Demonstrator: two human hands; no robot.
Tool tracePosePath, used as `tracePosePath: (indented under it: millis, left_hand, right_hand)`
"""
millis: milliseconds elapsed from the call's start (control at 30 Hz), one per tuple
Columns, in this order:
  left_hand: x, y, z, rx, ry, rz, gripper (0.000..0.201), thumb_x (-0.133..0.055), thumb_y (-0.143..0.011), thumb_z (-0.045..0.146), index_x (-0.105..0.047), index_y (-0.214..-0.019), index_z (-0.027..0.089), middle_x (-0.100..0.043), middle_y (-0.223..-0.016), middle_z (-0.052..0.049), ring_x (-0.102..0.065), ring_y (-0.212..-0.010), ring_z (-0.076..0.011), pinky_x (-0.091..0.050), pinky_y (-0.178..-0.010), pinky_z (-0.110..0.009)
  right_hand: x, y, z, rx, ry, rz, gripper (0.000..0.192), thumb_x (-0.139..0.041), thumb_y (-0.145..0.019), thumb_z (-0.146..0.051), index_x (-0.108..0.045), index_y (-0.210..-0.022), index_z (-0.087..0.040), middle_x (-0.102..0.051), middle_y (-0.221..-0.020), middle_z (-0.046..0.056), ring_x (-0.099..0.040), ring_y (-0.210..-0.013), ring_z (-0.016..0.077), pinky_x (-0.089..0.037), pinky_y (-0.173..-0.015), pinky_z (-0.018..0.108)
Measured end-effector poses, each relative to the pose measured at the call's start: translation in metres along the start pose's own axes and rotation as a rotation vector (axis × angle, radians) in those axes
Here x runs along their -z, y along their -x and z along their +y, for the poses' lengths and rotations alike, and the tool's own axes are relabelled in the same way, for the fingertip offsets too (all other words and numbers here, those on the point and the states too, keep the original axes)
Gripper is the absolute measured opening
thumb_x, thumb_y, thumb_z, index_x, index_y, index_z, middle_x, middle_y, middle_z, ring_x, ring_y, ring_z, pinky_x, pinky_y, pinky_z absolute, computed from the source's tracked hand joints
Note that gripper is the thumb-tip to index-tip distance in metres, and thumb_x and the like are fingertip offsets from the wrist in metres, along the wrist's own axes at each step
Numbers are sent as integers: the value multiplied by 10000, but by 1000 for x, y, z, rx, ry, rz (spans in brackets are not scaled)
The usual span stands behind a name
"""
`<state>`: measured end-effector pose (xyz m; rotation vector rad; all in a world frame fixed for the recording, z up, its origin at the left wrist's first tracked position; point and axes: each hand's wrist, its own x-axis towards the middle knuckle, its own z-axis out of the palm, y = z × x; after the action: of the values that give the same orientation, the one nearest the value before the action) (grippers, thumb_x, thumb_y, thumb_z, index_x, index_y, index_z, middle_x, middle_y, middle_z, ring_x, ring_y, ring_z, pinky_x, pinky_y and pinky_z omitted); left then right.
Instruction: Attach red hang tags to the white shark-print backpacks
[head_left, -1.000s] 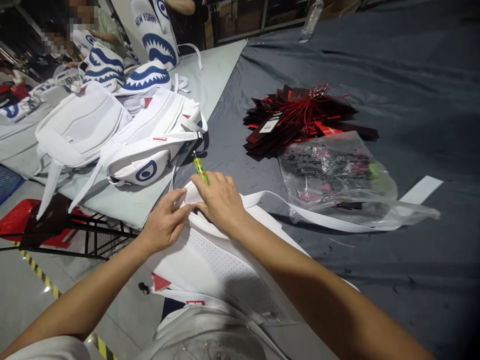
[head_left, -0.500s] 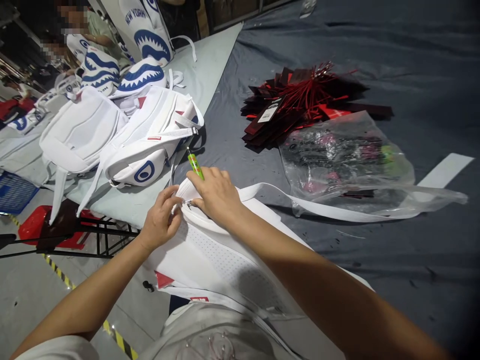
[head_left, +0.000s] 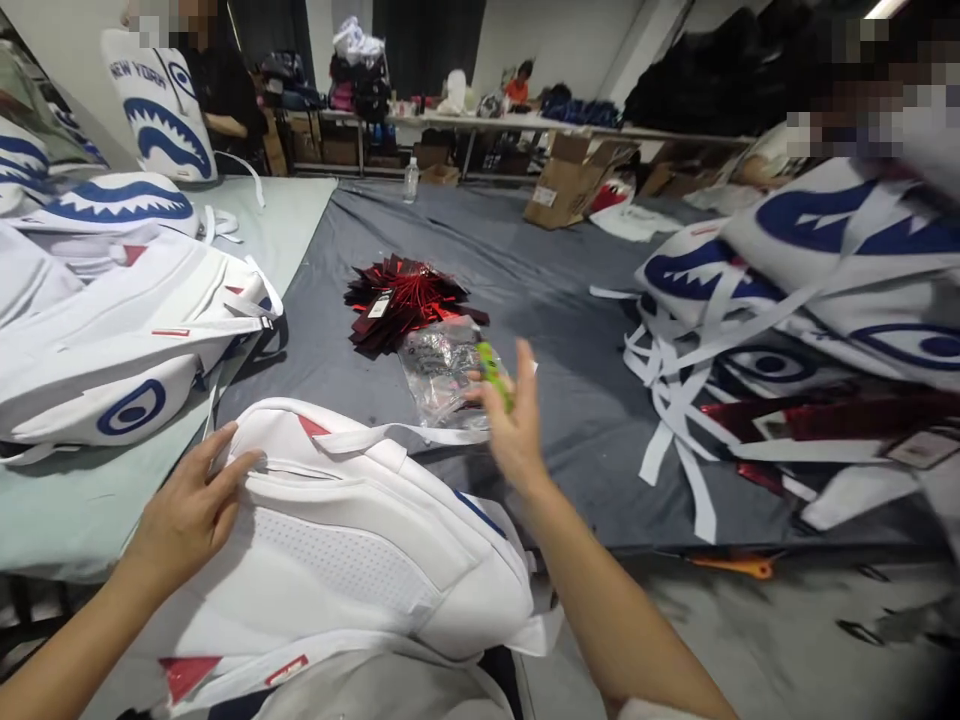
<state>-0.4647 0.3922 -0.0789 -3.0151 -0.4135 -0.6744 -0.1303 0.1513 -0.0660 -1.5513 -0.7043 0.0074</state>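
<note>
A white backpack [head_left: 442,520] lies across the front of the table and against my body, its dotted back panel facing up. My left hand [head_left: 187,510] grips its top edge at the left, fingers closed on the fabric beside the zip opening. Raised above the table beyond the bag, my right hand [head_left: 517,420] is slightly blurred. Between its fingers sits a slim green tool [head_left: 495,375] with a dark tip; its exact kind is unclear. A clear plastic bag [head_left: 439,365] lies just behind that hand.
Red-black hang tags [head_left: 401,300] with red strings lie in a pile on the dark cloth. White shark-print backpacks [head_left: 135,350] fill the left table, and more bags [head_left: 825,270] are heaped at right. A bottle [head_left: 411,180] and cardboard box [head_left: 562,185] stand farther back. People are nearby.
My view has swung up and to the right. My right hand has left the backpack's zip area and moved right, still with the green tool. My left hand stays on the bag.
</note>
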Motion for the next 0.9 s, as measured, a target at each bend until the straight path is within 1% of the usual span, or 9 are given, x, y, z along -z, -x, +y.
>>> tracePosePath:
  millis: [100, 200, 300, 367, 433, 500, 567, 700, 900]
  left_hand:
    - [-4, -2, -2, -16, 6, 19, 616, -506, -879, 118, -427, -1443, 353, -299, -1611, -82, -486, -1367, -349, -504, -1073, -519]
    - [-9, -2, -5, -25, 14, 38, 580, -498, -875, 126, -463, -1419, 324, -324, -1595, -99, -503, -1350, -343, -510, -1070, -509]
    - [-12, -1, -4, -17, 21, 53, 548, -495, -866, 115, -513, -1385, 288, -343, -1584, -112, -499, -1359, -331, -521, -1067, -482]
    - [-12, 0, -1, -11, 12, 61, 538, -485, -860, 95, -534, -1368, 266, -358, -1576, -126, -487, -1373, -321, -520, -1072, -474]
    - [-10, -1, 3, -8, -15, 68, 527, -469, -854, 73, -554, -1346, 241, -384, -1557, -148, -488, -1374, -316, -526, -1064, -472]
    - [-8, -3, 7, -10, -43, 79, 512, -459, -850, 57, -575, -1322, 218, -417, -1532, -172, -505, -1358, -313, -542, -1043, -462]
    - [-6, -5, 11, -11, -52, 101, 512, -456, -844, 50, -590, -1310, 215, -449, -1511, -178, -522, -1345, -310, -552, -1030, -451]
    - [-5, -3, 13, 9, -15, 131, 550, -459, -828, 53, -600, -1322, 252, -473, -1509, -150, -527, -1346, -301, -545, -1044, -444]
    - [-7, -1, 11, -3, 17, 132, 535, -460, -840, 53, -601, -1318, 248, -463, -1516, -150, -524, -1348, -308, -551, -1034, -452]
  right_hand:
    - [61, 0, 35, -224, 11, 41, 301, -545, -929, -485, -611, -1017, -204, -691, -851, 72, -677, -697, 148, -548, -694, 272]
    - [81, 4, 61, -255, 84, -18, 453, -513, -897, -620, -501, -662, -233, -517, -564, 3, -561, -508, 137, -522, -565, 286]
    - [69, 4, 78, -244, 206, -25, 503, -467, -893, -651, -398, -594, -252, -342, -472, -69, -429, -439, 124, -478, -518, 292]
    - [56, -3, 88, -209, 328, -42, 413, -574, -863, -530, -444, -602, -238, -426, -516, -36, -510, -542, 161, -483, -593, 308]
    - [43, -14, 99, -142, 563, -115, 211, -634, -820, -327, -543, -670, -210, -615, -733, 56, -615, -797, 231, -492, -759, 347]
    - [30, -27, 109, -75, 853, -223, 30, -617, -800, -200, -629, -811, -175, -676, -1005, 147, -611, -1016, 296, -464, -886, 393]
    - [20, -38, 119, -46, 1057, -308, 146, -607, -811, -180, -658, -939, -132, -670, -1102, 211, -606, -1064, 345, -465, -888, 430]
    - [11, -44, 128, -38, 1155, -354, 137, -566, -816, -119, -676, -898, -123, -700, -979, 224, -648, -955, 355, -482, -816, 438]
    - [19, -28, 123, -3, 1178, -311, 166, -524, -783, -82, -665, -769, -168, -696, -826, 170, -660, -872, 336, -470, -848, 480]
